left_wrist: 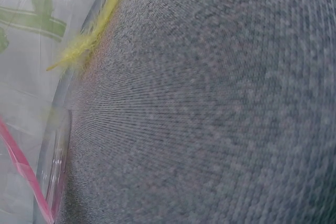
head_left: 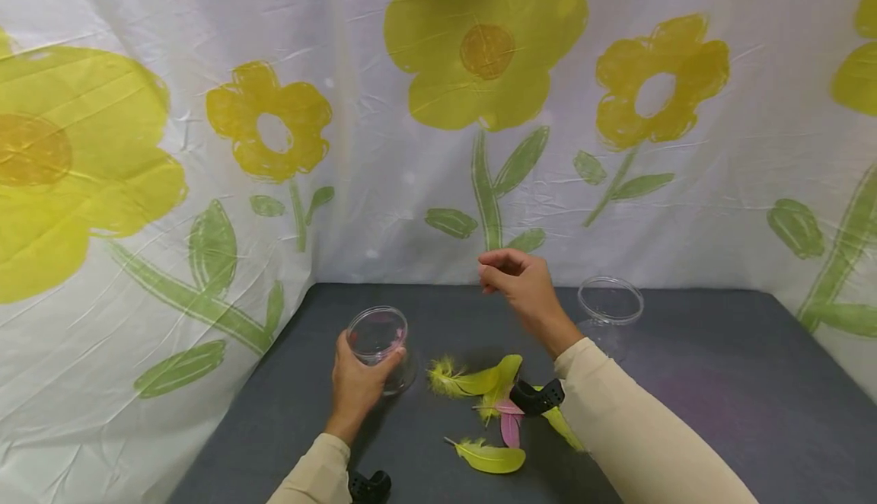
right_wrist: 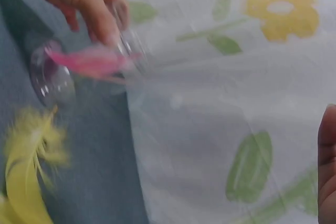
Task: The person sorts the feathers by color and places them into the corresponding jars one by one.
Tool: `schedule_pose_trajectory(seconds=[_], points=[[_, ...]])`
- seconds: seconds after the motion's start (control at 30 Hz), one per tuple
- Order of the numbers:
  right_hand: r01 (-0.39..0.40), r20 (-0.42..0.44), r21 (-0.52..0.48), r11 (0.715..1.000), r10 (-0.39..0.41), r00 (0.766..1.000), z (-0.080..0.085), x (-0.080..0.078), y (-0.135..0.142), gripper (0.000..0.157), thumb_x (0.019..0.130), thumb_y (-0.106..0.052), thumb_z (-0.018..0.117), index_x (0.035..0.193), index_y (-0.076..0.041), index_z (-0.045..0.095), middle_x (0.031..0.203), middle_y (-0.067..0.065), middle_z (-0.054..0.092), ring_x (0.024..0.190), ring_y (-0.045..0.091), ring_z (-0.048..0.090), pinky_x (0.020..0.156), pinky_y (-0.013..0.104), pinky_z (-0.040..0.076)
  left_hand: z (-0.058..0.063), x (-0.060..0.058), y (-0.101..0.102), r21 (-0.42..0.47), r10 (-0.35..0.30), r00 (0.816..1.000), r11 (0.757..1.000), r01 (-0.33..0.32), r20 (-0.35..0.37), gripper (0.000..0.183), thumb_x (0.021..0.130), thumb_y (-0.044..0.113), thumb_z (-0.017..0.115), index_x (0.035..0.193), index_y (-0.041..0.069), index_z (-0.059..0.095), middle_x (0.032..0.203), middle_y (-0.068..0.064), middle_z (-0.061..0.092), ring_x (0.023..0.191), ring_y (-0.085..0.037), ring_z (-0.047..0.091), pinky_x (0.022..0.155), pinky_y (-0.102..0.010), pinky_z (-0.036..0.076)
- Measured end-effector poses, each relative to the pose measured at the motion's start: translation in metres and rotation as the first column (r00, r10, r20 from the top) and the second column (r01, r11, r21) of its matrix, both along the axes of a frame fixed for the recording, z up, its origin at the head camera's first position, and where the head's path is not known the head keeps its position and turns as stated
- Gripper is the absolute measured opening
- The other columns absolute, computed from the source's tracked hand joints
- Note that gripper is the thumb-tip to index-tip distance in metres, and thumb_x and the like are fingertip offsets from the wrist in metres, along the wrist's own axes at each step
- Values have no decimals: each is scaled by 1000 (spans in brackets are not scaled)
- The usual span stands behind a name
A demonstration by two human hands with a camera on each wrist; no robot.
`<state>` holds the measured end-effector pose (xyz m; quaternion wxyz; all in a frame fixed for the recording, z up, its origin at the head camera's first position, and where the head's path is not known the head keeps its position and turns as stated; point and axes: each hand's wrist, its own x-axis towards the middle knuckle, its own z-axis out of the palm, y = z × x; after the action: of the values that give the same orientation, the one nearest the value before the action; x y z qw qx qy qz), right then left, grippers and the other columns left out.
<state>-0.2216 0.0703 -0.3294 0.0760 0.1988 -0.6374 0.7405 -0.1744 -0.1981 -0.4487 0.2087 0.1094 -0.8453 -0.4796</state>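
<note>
My left hand [head_left: 358,384] grips a clear plastic cup [head_left: 379,334] round its side, on the left of the table. A pink feather [right_wrist: 92,61] shows at the cup's mouth in the right wrist view, blurred; in the left wrist view a pink strip [left_wrist: 23,169] runs along the clear wall. Raised above the table's far edge, my right hand [head_left: 524,287] has its fingers loosely bent, with nothing visible between them. Below it lie yellow feathers [head_left: 488,458] and a pink feather [head_left: 510,424], partly covered by the right wrist's black camera.
Another clear container [head_left: 610,302] stands at the back right, partly behind the right forearm. The dark grey tabletop [head_left: 438,321] ends at a white flower-printed curtain [head_left: 370,207], which also lines both sides. Black wrist cameras [head_left: 537,397] sit under the sleeves.
</note>
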Motion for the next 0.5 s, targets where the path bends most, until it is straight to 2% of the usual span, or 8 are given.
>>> schedule_pose_trajectory(seconds=[0.17,0.27,0.5], points=[[33,31,0,999,-33,999,-10,1,24,13,90,-3,68,101,4,67,85,14,62,76,26,61,70,34,54,1,1,0,7,-4,1000,1000,4,7,106,69,42,87,146,2,26,141,-24,39,127,-42,39,100,-58,32],[60,62,38,997,-62,996,-24,1,36,17,90,-6,68,101,6,66,86,16,63,76,25,61,72,33,54,1,1,0,6,-10,1000,1000,10,10,105,70,41,86,147,2,25,141,-23,39,128,-42,38,100,-59,32],[92,161,165,982,-119,980,-60,2,56,21,91,-12,69,104,3,67,89,17,64,81,33,61,77,41,53,1,2,1,1,-12,1000,1000,12,4,105,71,41,86,147,2,25,141,-23,39,128,-43,38,99,-59,32]])
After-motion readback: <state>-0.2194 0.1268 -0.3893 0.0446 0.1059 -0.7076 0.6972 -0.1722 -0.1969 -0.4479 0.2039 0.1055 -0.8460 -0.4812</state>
